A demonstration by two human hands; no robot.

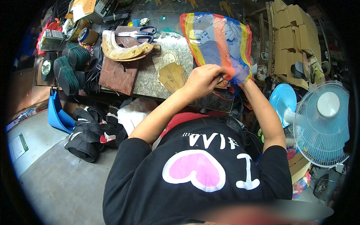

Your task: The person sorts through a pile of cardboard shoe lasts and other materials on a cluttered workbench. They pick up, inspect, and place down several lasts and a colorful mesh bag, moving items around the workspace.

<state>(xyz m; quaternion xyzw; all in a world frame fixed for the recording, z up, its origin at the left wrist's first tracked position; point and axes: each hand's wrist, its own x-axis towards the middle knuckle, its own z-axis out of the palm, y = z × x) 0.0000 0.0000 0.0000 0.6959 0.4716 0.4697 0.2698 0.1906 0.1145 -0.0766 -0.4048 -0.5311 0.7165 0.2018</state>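
Observation:
A mesh bag point(204, 35) with blue, yellow and orange-red stripes lies spread over the far right of the workbench, its near end bunched together. My left hand point(204, 80) is closed, thumb and fingers pinching the orange-red gathered mesh. My right hand point(240, 73) is at the bunched blue part, with mesh over it; its fingers are hidden, and I cannot tell whether it is inside the bag or behind a fold. Left of my left hand are a tan cardboard pattern piece point(172, 77) and a paler one point(165, 58).
Scissors point(137, 34) and a curved worn block point(122, 48) lie on a brown board point(118, 77). Dark soles point(66, 75) bundled with green cord sit left. Black shoe parts point(86, 138) pile on the floor. A fan point(318, 127) and cardboard boxes point(294, 41) stand right.

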